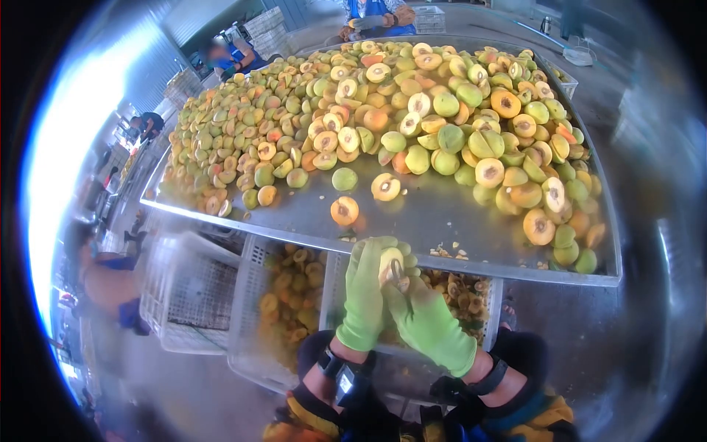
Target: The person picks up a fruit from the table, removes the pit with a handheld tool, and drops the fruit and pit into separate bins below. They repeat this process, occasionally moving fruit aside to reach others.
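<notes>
In front of the table's near edge, my left hand (362,298), in a light green glove, is closed around a halved peach (387,264) with its pale cut face showing. My right hand (433,323), gloved alike, grips a small metal pitting tool (398,275), its curved loop against the cut face. The tool's handle is hidden in the glove. Beneath my hands sits a white crate (495,313) with brown pits and scraps in it. A cut peach half (344,211) lies on the metal table just beyond my left hand.
The raised-edge metal table (294,221) bears a large heap of peaches (412,110), many halved. Left of my hands stands a crate (239,324) holding peach halves, beside a stack of white crates (195,295). A person (375,18) works across the table; others are at the left.
</notes>
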Tool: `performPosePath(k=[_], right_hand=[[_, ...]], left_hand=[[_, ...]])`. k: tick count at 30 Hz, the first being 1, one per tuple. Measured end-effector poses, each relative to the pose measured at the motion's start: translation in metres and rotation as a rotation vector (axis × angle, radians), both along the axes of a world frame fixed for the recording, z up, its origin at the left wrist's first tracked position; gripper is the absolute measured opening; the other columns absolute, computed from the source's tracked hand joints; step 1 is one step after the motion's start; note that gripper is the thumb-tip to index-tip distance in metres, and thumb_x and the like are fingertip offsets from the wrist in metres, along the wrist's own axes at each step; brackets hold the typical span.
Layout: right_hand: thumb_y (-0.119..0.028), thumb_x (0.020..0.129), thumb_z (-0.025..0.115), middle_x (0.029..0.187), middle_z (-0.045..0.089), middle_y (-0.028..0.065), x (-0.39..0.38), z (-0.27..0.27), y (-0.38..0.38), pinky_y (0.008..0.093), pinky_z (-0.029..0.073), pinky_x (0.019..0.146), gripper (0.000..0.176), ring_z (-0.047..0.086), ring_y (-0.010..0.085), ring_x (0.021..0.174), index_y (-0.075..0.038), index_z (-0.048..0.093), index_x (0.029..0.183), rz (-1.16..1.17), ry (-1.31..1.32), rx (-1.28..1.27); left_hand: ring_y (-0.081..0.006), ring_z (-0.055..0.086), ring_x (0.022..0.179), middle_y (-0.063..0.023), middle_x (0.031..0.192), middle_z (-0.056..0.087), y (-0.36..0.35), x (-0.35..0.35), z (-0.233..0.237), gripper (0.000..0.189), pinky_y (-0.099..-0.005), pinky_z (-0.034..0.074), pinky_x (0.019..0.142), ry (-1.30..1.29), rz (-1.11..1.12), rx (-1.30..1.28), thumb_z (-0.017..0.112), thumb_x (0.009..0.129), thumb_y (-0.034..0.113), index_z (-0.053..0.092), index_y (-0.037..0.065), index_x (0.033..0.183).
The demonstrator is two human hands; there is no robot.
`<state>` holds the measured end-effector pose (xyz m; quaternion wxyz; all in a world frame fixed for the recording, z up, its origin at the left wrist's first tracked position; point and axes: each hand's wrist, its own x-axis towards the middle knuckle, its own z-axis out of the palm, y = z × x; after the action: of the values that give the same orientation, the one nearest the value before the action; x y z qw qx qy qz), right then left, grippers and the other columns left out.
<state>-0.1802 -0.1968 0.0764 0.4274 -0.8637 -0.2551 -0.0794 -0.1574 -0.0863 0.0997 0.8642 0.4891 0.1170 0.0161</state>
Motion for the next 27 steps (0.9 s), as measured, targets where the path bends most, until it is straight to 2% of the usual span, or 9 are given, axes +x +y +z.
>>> performPosePath(k=[2, 5, 7, 10, 15, 18, 21, 23, 27], right_hand=[[-0.007, 0.098, 0.046, 0.079, 0.056, 0.0137, 0.002, -0.004, -0.005, 0.0347, 0.039, 0.047, 0.024, 0.056, 0.0247, 0.057, -0.004, 0.059, 0.118, 0.040, 0.107, 0.028], [-0.011, 0.099, 0.050, 0.074, 0.059, 0.0144, 0.003, -0.006, -0.008, 0.0359, 0.041, 0.045, 0.021, 0.058, 0.0273, 0.056, -0.001, 0.058, 0.116, -0.075, -0.131, -0.128], [-0.015, 0.096, 0.057, 0.069, 0.061, 0.0149, 0.003, 0.003, -0.013, 0.0359, 0.044, 0.045, 0.019, 0.062, 0.0293, 0.054, 0.001, 0.058, 0.106, -0.253, 0.139, 0.001], [-0.026, 0.094, 0.063, 0.062, 0.062, 0.0135, 0.007, 0.011, -0.025, 0.0370, 0.048, 0.048, 0.025, 0.064, 0.0290, 0.056, -0.001, 0.056, 0.092, -0.368, 0.070, -0.106], [-0.020, 0.089, 0.069, 0.064, 0.062, 0.0112, 0.008, 0.009, -0.028, 0.0360, 0.048, 0.048, 0.021, 0.064, 0.0290, 0.056, -0.004, 0.055, 0.088, -0.235, -0.170, 0.037], [-0.017, 0.087, 0.071, 0.062, 0.060, 0.0109, 0.004, 0.015, -0.022, 0.0363, 0.048, 0.048, 0.020, 0.063, 0.0302, 0.054, -0.005, 0.055, 0.090, -0.172, -0.192, 0.017], [-0.021, 0.088, 0.069, 0.063, 0.061, 0.0114, 0.001, 0.012, -0.015, 0.0380, 0.048, 0.048, 0.022, 0.063, 0.0300, 0.054, -0.005, 0.054, 0.088, -0.176, -0.112, -0.036], [-0.025, 0.089, 0.068, 0.065, 0.064, 0.0123, -0.001, 0.009, -0.009, 0.0395, 0.048, 0.047, 0.025, 0.064, 0.0300, 0.055, -0.005, 0.054, 0.086, -0.175, -0.058, -0.076], [-0.024, 0.090, 0.066, 0.061, 0.060, 0.0148, -0.004, 0.011, -0.002, 0.0413, 0.047, 0.046, 0.025, 0.062, 0.0323, 0.052, -0.003, 0.053, 0.086, -0.142, -0.013, -0.084]], left_hand=[[-0.0241, 0.063, 0.090, -0.0132, 0.102, 0.062, 0.002, 0.003, -0.006, 0.042, -0.0377, 0.053, 0.085, 0.039, -0.038, -0.031, 0.051, 0.098, 0.040, 0.055, 0.002, 0.114], [-0.0256, 0.062, 0.097, -0.0140, 0.110, 0.062, 0.000, 0.007, -0.007, 0.046, -0.0384, 0.052, 0.089, 0.050, -0.130, -0.128, 0.050, 0.099, 0.041, 0.052, 0.001, 0.123], [-0.0265, 0.062, 0.101, -0.0149, 0.116, 0.060, -0.001, 0.006, -0.006, 0.050, -0.0390, 0.051, 0.092, -0.015, -0.180, -0.160, 0.049, 0.100, 0.042, 0.050, 0.002, 0.128], [-0.0284, 0.060, 0.108, -0.0166, 0.126, 0.056, -0.003, -0.001, 0.001, 0.056, -0.0402, 0.050, 0.095, -0.122, -0.223, -0.201, 0.048, 0.100, 0.044, 0.045, 0.003, 0.137], [-0.0310, 0.058, 0.114, -0.0192, 0.135, 0.052, 0.009, -0.002, -0.009, 0.061, -0.0409, 0.047, 0.099, -0.131, -0.215, -0.151, 0.046, 0.100, 0.048, 0.042, 0.003, 0.140], [-0.0315, 0.058, 0.114, -0.0207, 0.132, 0.054, 0.016, -0.001, -0.013, 0.065, -0.0399, 0.047, 0.099, -0.113, -0.272, -0.028, 0.041, 0.101, 0.053, 0.043, 0.000, 0.139], [-0.0299, 0.061, 0.111, -0.0221, 0.126, 0.057, 0.020, -0.001, -0.025, 0.070, -0.0391, 0.049, 0.097, -0.201, -0.254, 0.274, 0.034, 0.101, 0.057, 0.045, -0.002, 0.136], [-0.0263, 0.065, 0.101, -0.0213, 0.113, 0.064, 0.019, -0.002, -0.023, 0.072, -0.0367, 0.052, 0.092, -0.212, -0.193, 0.436, 0.029, 0.101, 0.060, 0.050, -0.003, 0.130], [-0.0225, 0.068, 0.089, -0.0174, 0.099, 0.070, 0.026, -0.002, -0.020, 0.062, -0.0331, 0.055, 0.083, -0.190, -0.138, 0.559, 0.032, 0.103, 0.051, 0.057, -0.004, 0.121]])
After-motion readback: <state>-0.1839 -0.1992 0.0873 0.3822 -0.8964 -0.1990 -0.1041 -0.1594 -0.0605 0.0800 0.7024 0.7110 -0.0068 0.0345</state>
